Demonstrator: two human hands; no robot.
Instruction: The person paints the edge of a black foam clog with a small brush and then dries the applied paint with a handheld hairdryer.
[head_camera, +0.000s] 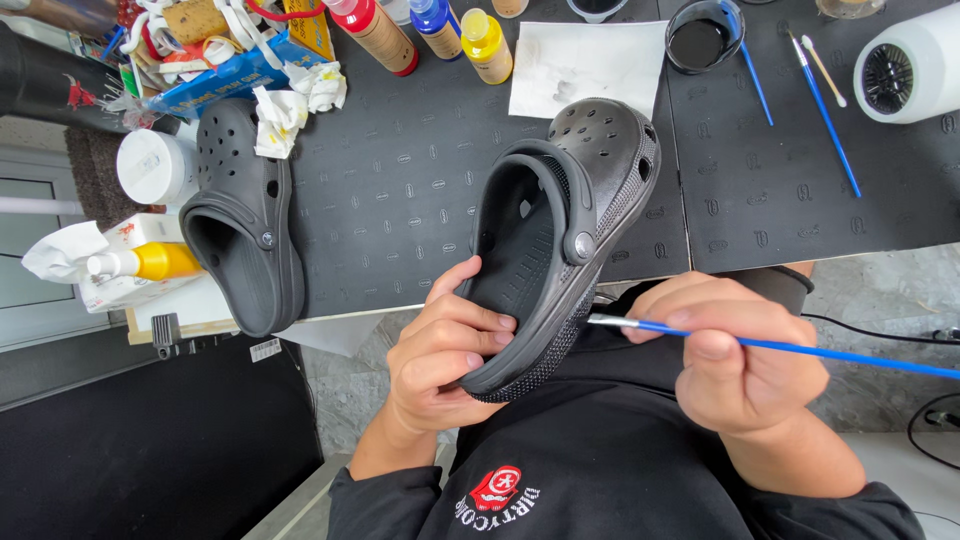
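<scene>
Left hand (440, 350), grip closed around the heel of a black perforated foam clog (560, 240), thumb and fingers wrapped over its rim; the clog is held tilted in the air just off the near edge of the table (420, 190), its toe reaching over the dark mat. Right hand (730, 360), grip pinched shut on a thin blue-handled paintbrush (800, 348), whose pale bristle tip touches the clog's sole edge.

Containers: a round black dish of dark paint (700, 40) at the far edge, a second blue brush leaning in it; three squeeze bottles with red, blue and yellow caps (440, 30) along the far edge; a white lidded tub (155, 165) and a yellow spray bottle (150, 262) at the left edge.

A second black foam clog (245, 220) lies sole-down near the left edge, well apart from the held one. The middle of the table between the two clogs is open. A white paper sheet (585, 65) and two loose blue brushes (825, 110) lie towards the far right.

Surface: black embossed mat; grey stone-patterned floor below.
</scene>
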